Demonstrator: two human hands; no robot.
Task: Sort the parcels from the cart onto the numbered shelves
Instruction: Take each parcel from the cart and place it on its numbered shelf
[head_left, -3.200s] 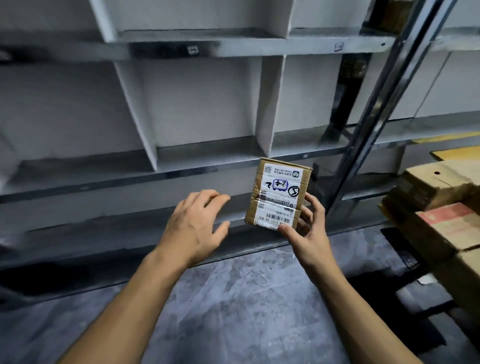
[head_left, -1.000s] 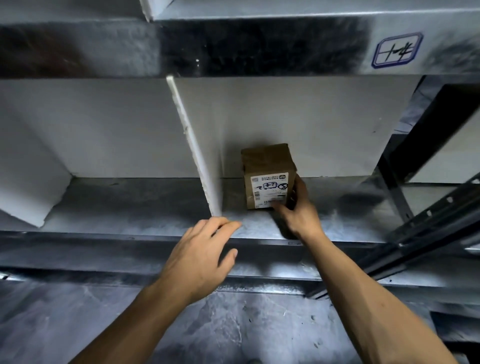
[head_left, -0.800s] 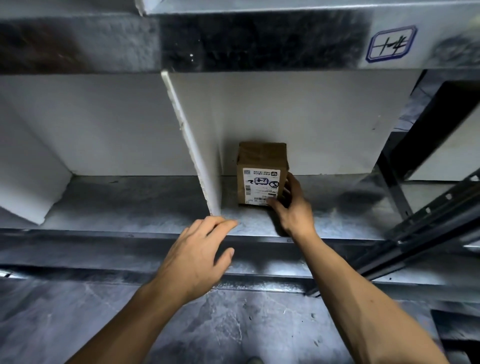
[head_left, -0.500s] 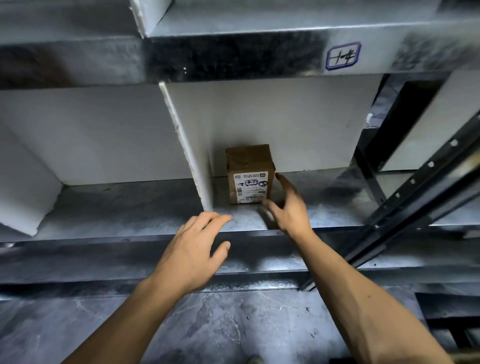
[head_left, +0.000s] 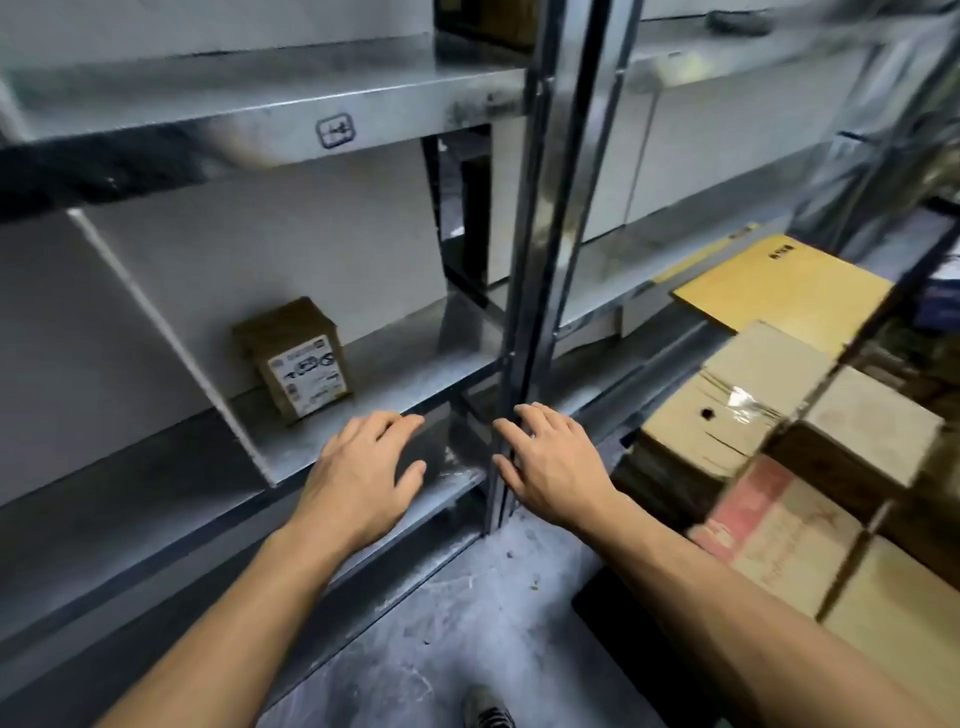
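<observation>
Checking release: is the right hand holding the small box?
No: the small box stands on the shelf, the right hand open and apart from it.

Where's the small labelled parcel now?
Head view, left of centre: the small parcel stands on the metal shelf, just right of the white divider, beyond the left hand.

the metal shelf (head_left: 415, 374) in front of me carries one small brown parcel (head_left: 293, 358), which stands upright with its white label facing out, just beside the white divider (head_left: 166, 332) that rises from the shelf on the parcel's left. the shelf board above (head_left: 234, 104) bears a blue-framed tag (head_left: 336, 131) on its front edge, too blurred for me to read. below is the grey, dusty floor (head_left: 467, 613), with the toe of my shoe (head_left: 485, 713) on it; stacked cardboard boxes (head_left: 727, 415) stand to the right, their support hidden.
</observation>
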